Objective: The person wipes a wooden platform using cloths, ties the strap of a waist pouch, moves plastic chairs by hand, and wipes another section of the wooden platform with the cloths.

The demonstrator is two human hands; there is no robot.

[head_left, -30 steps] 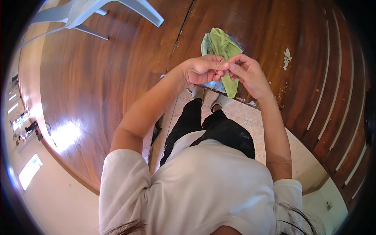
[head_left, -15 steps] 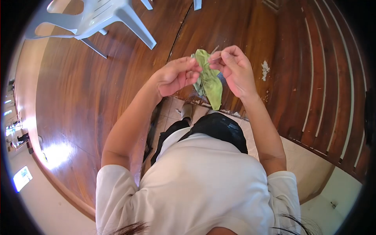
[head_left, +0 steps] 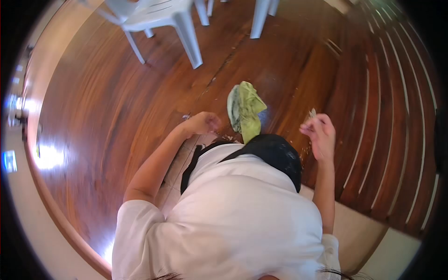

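My left hand [head_left: 201, 124] is low at the centre-left, its fingers loosely bent and a little apart, with nothing visible in them. Farther right, my right hand [head_left: 321, 137] is raised with thumb and fingertips drawn together; whatever may be between them is too small to make out. Between the hands, and touched by neither, a crumpled yellow-green cloth [head_left: 251, 109] lies beside a pale grey-green cloth [head_left: 234, 109].
White plastic chair [head_left: 161, 17] stands at the upper left, with more white chair legs [head_left: 260, 18] at the top. Brown wooden surface [head_left: 126, 98] spreads around the cloths. Dark slats with pale gaps [head_left: 387, 112] run along the right. A bright window [head_left: 9, 161] shows at far left.
My hands were together with a thin strand between them; they have since parted widely and come lower. The view has shifted, showing more of the chairs. The cloths sit lower in view.
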